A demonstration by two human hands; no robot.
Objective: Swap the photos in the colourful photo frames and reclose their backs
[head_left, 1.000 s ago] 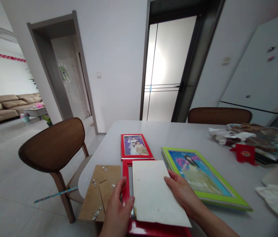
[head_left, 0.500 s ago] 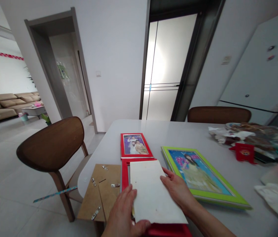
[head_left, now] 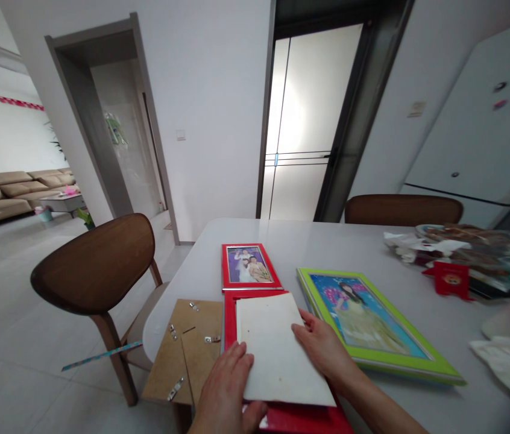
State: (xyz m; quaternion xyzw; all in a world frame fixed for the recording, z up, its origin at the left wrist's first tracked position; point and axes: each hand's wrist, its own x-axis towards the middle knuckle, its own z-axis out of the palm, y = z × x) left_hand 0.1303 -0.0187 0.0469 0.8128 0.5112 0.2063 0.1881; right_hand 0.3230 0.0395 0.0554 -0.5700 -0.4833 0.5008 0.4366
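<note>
Nearer red frame partly hidden.

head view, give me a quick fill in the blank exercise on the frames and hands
The right hand holds the ____ sheet.
The frame under the sheet is ____.
The green frame lies to the ____ of the sheet.
The board bearing metal clips is nearer the ____ hand.

Missing words: white; red; right; left.
</note>
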